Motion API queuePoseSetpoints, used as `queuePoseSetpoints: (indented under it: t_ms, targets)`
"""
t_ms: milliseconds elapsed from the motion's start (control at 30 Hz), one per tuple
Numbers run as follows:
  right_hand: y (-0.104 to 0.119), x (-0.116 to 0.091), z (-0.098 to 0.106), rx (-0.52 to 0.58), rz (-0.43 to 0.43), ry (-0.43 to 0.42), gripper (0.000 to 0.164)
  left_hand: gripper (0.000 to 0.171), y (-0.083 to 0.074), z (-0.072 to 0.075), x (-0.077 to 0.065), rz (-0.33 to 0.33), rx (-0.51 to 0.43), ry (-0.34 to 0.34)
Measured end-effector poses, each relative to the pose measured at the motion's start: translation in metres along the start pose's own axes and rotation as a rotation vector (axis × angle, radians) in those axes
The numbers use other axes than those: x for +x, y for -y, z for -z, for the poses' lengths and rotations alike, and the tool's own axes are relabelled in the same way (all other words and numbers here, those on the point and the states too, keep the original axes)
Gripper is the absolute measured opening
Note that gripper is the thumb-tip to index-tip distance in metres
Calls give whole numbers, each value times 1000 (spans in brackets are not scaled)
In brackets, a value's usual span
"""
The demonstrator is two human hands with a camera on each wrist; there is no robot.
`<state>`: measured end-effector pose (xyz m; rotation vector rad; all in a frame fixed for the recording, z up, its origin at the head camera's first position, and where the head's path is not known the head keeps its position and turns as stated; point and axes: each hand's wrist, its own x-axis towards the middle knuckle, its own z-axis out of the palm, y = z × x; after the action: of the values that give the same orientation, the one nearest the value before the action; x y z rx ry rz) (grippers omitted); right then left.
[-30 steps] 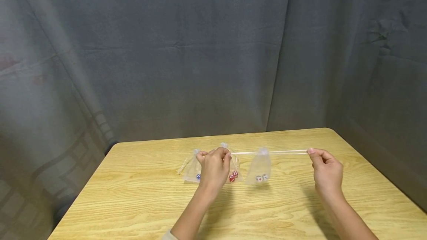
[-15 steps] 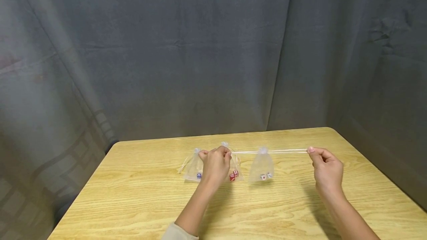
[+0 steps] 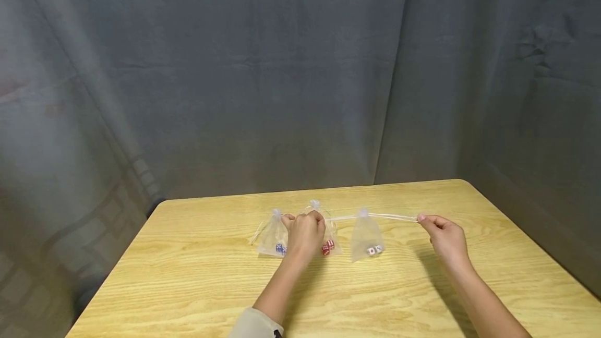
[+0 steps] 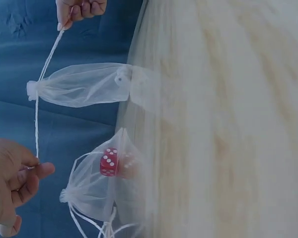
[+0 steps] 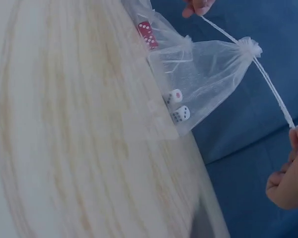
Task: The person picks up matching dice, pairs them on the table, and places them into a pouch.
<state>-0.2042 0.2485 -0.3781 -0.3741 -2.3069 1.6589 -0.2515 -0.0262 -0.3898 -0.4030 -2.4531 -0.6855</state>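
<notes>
A sheer white drawstring pouch (image 3: pixel 365 233) stands with its neck gathered, two white dice (image 5: pixel 178 106) at its bottom. Out to the left, my left hand (image 3: pixel 305 232) pinches one end of its white cord (image 3: pixel 394 216). My right hand (image 3: pixel 446 239) pinches the cord's other end between thumb and fingertips. The cord sags slightly on the right side. Behind the left hand are two more closed pouches: one (image 3: pixel 269 236) with blue dice (image 3: pixel 280 249), the other (image 4: pixel 92 186) with red dice (image 3: pixel 327 246). The left hand partly covers both.
A wood-grain table (image 3: pixel 197 275) carries all the pouches. Grey curtains (image 3: pixel 281 93) hang behind and beside it. Loose cord ends (image 3: pixel 255 233) lie at the left pouch.
My right hand has moved left and a little lower, so the cord is less taut. The pouch with white dice has sunk slightly and stopped swinging. My left hand has dropped slightly.
</notes>
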Motion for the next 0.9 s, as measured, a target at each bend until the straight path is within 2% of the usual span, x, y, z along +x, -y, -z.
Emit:
queuePoseSetpoints:
  t_ms: [233, 667, 767, 833, 900]
  targets:
    - [-9, 3, -4, -78, -10, 109, 53, 7, -3, -5, 1, 12, 8, -20]
    - [-9, -1, -15, -111, 10, 215, 57, 4, -11, -9, 1, -2, 21, -4]
    - [-11, -1, -17, -123, 9, 245, 57, 6, -11, -11, 0, -20, 24, 52]
    - [-12, 0, -18, -135, 15, 270, 56, 14, -11, -10, -2, -31, 9, 151]
    - [-13, 0, -19, -160, 23, 308, 54, 24, -11, -10, -5, -39, -28, 294]
